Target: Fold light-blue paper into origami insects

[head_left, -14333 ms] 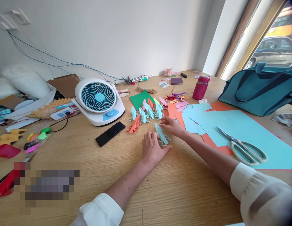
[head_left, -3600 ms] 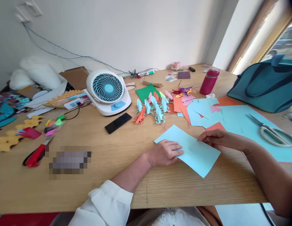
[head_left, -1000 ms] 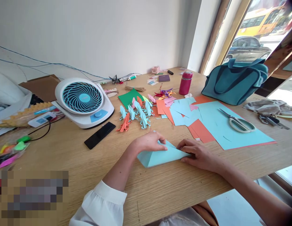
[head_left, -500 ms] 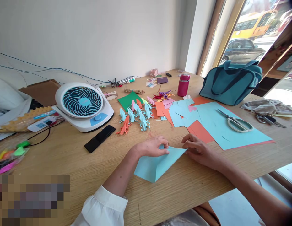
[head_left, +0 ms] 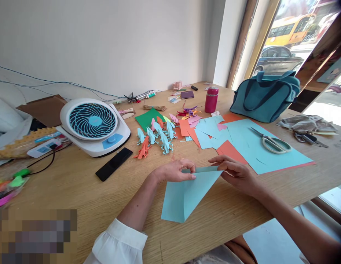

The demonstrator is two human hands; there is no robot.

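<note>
On a wooden table (head_left: 104,205), a white electric fan (head_left: 95,124) stands at left while, near center, a creased light-blue paper sheet (head_left: 192,192) is held tilted, the left hand (head_left: 174,171) pinching its far edge, the right hand (head_left: 238,176) gripping its right corner, small folded-paper figures (head_left: 164,141) clustered farther back

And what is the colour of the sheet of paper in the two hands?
The sheet of paper is light blue, best seen in the head view.

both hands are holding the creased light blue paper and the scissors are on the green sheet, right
Not on the green sheet: the head view shows the scissors lying on the large light blue sheet. The left hand and right hand hold the creased paper.
</note>
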